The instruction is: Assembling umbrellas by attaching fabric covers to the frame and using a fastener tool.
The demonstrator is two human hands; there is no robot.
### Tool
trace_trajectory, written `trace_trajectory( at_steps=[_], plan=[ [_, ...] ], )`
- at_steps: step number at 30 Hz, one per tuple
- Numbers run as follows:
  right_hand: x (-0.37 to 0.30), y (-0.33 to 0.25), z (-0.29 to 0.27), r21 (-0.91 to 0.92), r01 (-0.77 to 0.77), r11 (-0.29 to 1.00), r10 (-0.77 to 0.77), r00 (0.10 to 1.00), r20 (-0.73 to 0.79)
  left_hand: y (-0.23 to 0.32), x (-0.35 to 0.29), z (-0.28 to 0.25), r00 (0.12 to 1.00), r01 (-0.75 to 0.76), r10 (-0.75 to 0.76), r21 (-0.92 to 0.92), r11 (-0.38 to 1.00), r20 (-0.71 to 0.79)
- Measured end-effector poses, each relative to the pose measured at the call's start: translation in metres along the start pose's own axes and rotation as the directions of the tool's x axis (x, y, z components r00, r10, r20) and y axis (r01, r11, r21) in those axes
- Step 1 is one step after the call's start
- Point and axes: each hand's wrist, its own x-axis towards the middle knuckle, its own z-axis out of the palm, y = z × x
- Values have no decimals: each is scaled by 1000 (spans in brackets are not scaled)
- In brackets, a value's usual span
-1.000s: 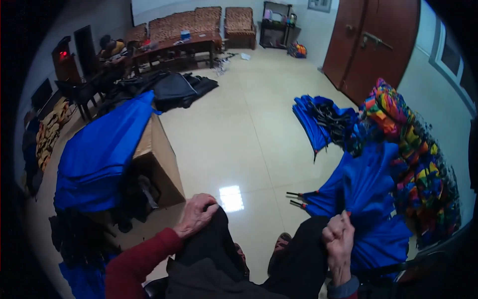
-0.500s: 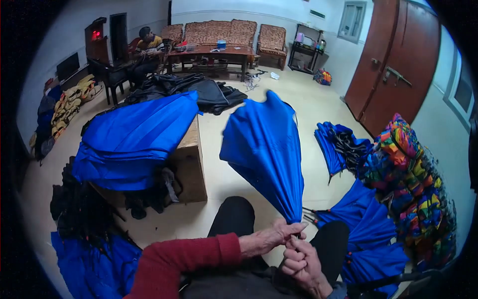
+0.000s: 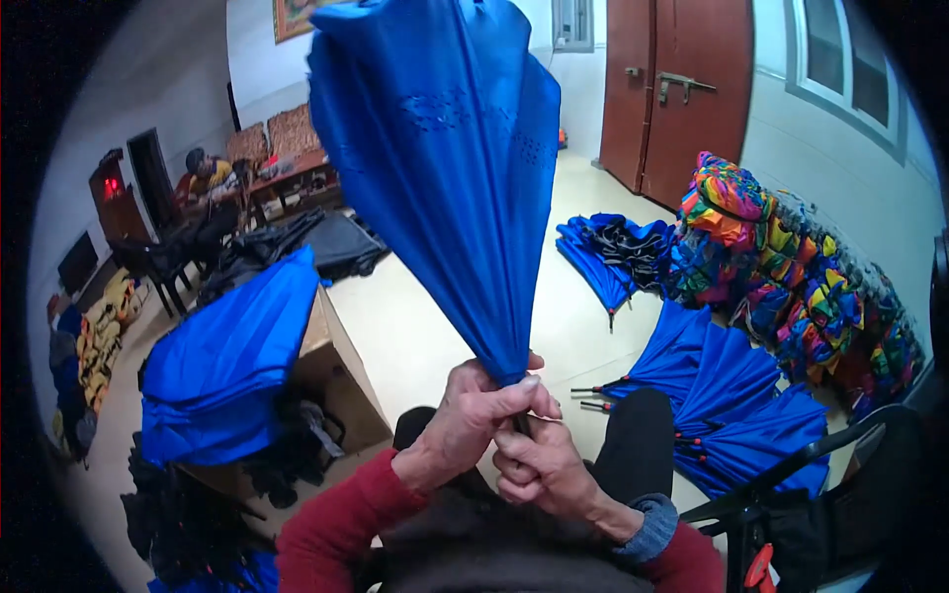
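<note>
Blue umbrella [image 3: 440,208] is held up out front, loosely folded, cloth end on top. Left hand [image 3: 457,427] grips it where the cloth gathers; right hand [image 3: 554,472] looks closed around it just below, though overlapping fingers make that hard to swear to. More blue umbrellas [image 3: 714,371] lie rightward, beside a multicoloured heap [image 3: 791,282].

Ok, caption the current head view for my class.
Left hand and right hand hold a blue umbrella, wide end up.

you get moderate indoor light, a pale sheen on the floor [image 3: 397,318], a small red glow [image 3: 111,185] at left, black fisheye corners, and perhaps slight softness in the background.
</note>
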Motion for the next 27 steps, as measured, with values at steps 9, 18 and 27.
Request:
trace_trajectory(
  at_steps=[9,18,27],
  plan=[
    [-20,2,-3,24,61,998,-61,998,28,70,62,23,974,-228,228,30,973,18],
    [-60,60,-50,-370,385,846,-462,875,-147,175,126,-29,893,-439,444,69,896,-77],
    [-87,43,-68,-558,161,814,-213,977,-30,219,114,-54,856,-482,494,109,869,-151]
  ],
)
